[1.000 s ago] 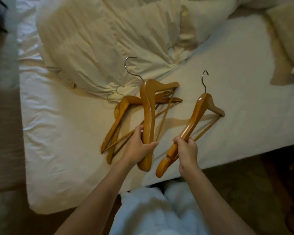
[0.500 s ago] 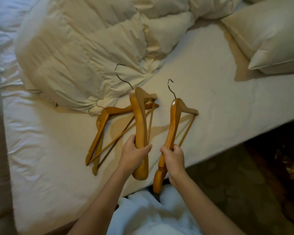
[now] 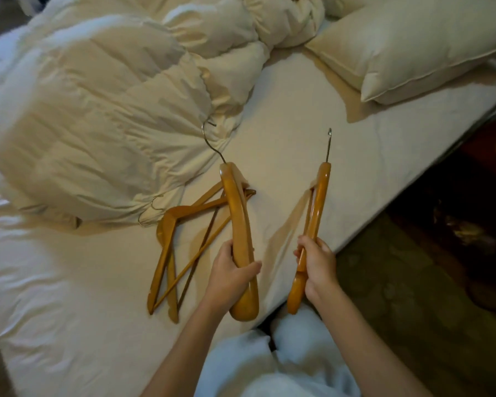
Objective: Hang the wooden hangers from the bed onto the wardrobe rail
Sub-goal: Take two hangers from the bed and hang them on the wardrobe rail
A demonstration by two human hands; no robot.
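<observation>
At the near edge of the bed (image 3: 69, 310), head view, the left hand (image 3: 229, 277) is gripping the lower arm of the first hanger (image 3: 238, 213), fingers and thumb curling round the wood. Its metal hook is pointing toward the duvet (image 3: 98, 110). The right hand (image 3: 317, 262) is gripping the second hanger (image 3: 317, 202) likewise, fingers wrapping its lower arm, hook pointing away from the person. The two held hangers are standing apart. The remaining hangers (image 3: 169, 242) are lying overlapped on the sheet, just left of the left hand, hooks at the duvet's edge. Whether the first hanger is touching them cannot be told. A pillow (image 3: 413, 44) is lying at the bed's far right; carpet (image 3: 413, 282) is showing beside the bed.
</observation>
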